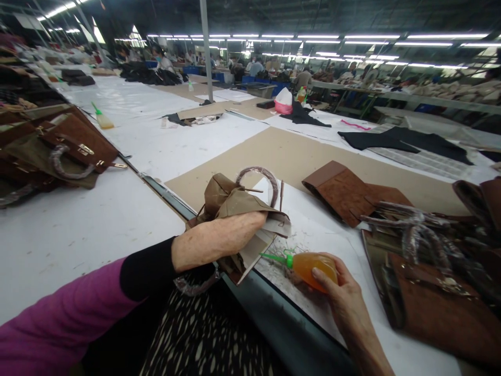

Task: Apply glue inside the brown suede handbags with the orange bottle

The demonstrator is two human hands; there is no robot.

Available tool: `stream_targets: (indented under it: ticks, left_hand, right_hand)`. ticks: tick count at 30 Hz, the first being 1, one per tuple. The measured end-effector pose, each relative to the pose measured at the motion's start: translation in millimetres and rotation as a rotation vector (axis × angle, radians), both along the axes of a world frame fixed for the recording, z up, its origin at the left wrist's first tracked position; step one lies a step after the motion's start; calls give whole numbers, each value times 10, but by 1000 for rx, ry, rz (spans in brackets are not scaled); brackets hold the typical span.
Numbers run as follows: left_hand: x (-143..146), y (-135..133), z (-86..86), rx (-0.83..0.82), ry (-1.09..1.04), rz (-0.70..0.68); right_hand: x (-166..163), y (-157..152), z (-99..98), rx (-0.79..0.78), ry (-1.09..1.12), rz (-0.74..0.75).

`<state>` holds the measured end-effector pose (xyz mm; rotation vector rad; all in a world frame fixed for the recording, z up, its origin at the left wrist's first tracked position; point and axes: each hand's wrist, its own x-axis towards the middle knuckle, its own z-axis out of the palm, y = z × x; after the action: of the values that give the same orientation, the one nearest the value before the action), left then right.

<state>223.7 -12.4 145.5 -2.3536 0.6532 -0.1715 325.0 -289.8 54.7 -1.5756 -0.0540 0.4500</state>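
My left hand (pixel 223 237) is closed on an olive-brown handbag (pixel 229 201) at the table's edge, its fingers hidden behind the bag's fabric. One plastic-wrapped handle (pixel 270 180) of this bag stands up; another hangs below my wrist. In my right hand (pixel 340 287) is a squeeze bottle (pixel 313 267) of amber liquid, held on its side. Its green nozzle (pixel 274 257) points left, close to the bag's pale inner panel (pixel 256 250). Loose thread scraps (pixel 287 248) lie on the table just beyond the nozzle.
Brown handbags with wrapped handles lie at the right (pixel 434 292) and are piled at the left (pixel 74 141). A brown leather panel (pixel 344 193) rests behind the right-hand bags. Farther off are another glue-like bottle (pixel 103 119), black fabric pieces (pixel 403 141) and a metal post (pixel 206 52).
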Motion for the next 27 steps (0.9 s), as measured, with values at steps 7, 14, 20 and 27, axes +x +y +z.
stream_targets:
  ticks: [7, 14, 20, 27]
  left_hand:
    - [26, -13, -33, 47, -104, 8]
    - [-9, -27, -10, 750, -357, -69]
    - [-38, 4, -94, 960, -407, -76]
    - [-25, -77, 80, 242, -120, 33]
  right_hand:
    - [-156, 49, 53, 16, 10, 3]
    - [-242, 16, 68, 3, 60, 47]
    - [-350, 31, 106, 22, 80, 46]
    - [-384, 30, 30, 12, 24, 68]
